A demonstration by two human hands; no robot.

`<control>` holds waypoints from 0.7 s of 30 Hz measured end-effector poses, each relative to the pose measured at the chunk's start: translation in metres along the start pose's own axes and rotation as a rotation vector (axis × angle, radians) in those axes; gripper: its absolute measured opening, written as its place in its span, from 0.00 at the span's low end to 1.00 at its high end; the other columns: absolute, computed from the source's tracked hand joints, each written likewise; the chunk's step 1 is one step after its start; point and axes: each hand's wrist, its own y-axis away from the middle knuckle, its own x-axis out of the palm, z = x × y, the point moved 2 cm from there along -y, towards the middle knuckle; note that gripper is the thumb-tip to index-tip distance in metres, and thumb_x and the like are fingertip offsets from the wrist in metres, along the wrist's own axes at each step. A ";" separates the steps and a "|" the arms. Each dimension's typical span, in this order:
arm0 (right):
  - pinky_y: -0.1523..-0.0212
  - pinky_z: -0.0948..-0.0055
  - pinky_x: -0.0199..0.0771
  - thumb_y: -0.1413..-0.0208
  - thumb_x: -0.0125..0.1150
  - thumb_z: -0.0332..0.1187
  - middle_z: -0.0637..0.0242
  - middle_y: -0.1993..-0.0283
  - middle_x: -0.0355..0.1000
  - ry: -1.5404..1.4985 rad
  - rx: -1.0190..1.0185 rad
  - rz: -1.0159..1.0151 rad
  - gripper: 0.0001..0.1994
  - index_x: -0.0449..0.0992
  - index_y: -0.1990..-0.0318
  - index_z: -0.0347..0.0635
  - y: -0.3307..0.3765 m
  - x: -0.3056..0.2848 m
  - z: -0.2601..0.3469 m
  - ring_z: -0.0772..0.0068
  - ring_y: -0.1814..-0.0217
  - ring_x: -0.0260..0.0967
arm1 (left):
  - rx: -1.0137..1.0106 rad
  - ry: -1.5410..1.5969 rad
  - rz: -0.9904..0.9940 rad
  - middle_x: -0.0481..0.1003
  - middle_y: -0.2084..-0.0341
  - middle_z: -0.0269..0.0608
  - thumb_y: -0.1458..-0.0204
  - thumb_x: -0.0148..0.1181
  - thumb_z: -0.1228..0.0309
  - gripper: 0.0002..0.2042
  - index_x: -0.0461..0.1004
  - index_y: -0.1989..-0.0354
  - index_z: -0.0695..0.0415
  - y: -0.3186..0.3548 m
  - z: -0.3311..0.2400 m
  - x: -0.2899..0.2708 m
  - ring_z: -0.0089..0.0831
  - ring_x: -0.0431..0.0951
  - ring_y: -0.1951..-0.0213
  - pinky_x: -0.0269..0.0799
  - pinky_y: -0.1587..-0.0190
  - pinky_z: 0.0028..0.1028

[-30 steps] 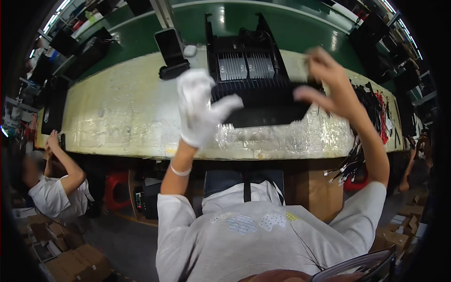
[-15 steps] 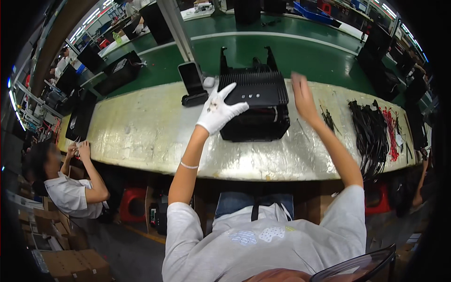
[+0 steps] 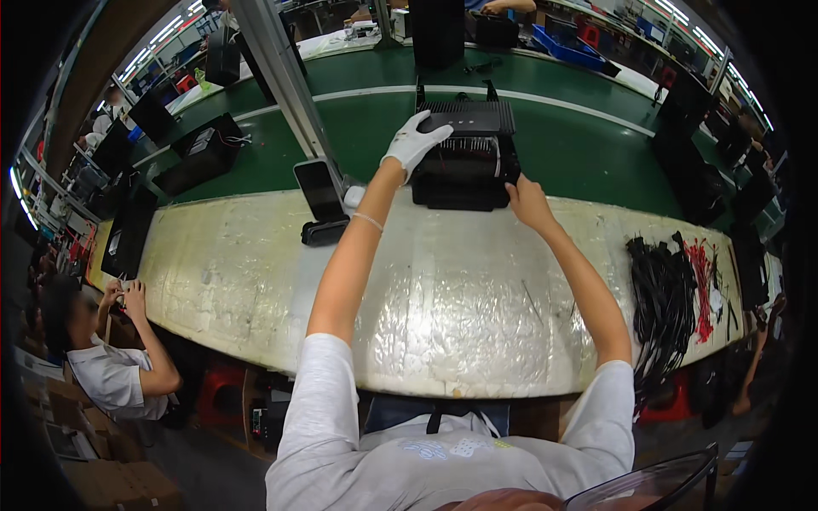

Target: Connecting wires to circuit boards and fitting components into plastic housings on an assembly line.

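Observation:
A black ribbed case [image 3: 464, 170] stands across the far edge of the worktable, partly over the green surface. Its front is open, showing thin wires inside, and a row of small marks runs along its upper panel. My left hand [image 3: 416, 143], in a stained white glove, grips the upper left side of the case, thumb over the panel. At the lower right edge my bare right hand [image 3: 530, 203] is closed on the case, its fingertips partly hidden behind it.
A phone on a stand [image 3: 319, 192] leans near a metal post [image 3: 285, 81]. Black cables [image 3: 660, 298] and red wires [image 3: 700, 294] lie at the right of the worktable [image 3: 239, 281]. Beyond is the green surface [image 3: 579, 153] with more black cases. A person [image 3: 119, 358] works at the left.
The case has moved away from me, from the worktable toward the green surface. My right hand, apart from it before, now grips its right edge. My left hand has moved forward with it.

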 end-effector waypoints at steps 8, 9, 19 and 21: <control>0.62 0.55 0.74 0.41 0.60 0.36 0.43 0.71 0.74 0.092 0.177 -0.056 0.16 0.70 0.57 0.28 -0.032 0.009 -0.027 0.42 0.62 0.76 | 0.108 -0.074 -0.187 0.64 0.38 0.59 0.50 0.63 0.46 0.43 0.56 0.32 0.61 -0.037 0.026 0.015 0.48 0.65 0.37 0.62 0.36 0.35; 0.57 0.55 0.74 0.41 0.60 0.36 0.40 0.63 0.75 0.081 0.181 -0.153 0.20 0.68 0.49 0.27 -0.019 0.003 -0.024 0.42 0.56 0.75 | 0.108 -0.151 -0.212 0.64 0.39 0.60 0.49 0.61 0.45 0.42 0.56 0.33 0.64 -0.025 0.025 0.019 0.50 0.65 0.37 0.61 0.36 0.37; 0.30 0.53 0.53 0.44 0.61 0.33 0.37 0.30 0.48 -0.149 -0.190 0.253 0.34 0.54 0.34 0.30 0.125 0.003 0.150 0.34 0.30 0.50 | 0.450 -0.577 -0.998 0.56 0.38 0.63 0.57 0.70 0.62 0.43 0.54 0.36 0.70 0.108 0.079 -0.086 0.55 0.52 0.33 0.48 0.31 0.46; 0.30 0.52 0.53 0.44 0.60 0.34 0.37 0.30 0.48 -0.234 -0.202 0.341 0.33 0.54 0.34 0.30 0.140 0.029 0.179 0.35 0.30 0.50 | 0.313 -0.584 -1.023 0.56 0.37 0.64 0.58 0.71 0.61 0.46 0.51 0.35 0.70 0.107 0.105 -0.108 0.55 0.53 0.33 0.49 0.31 0.44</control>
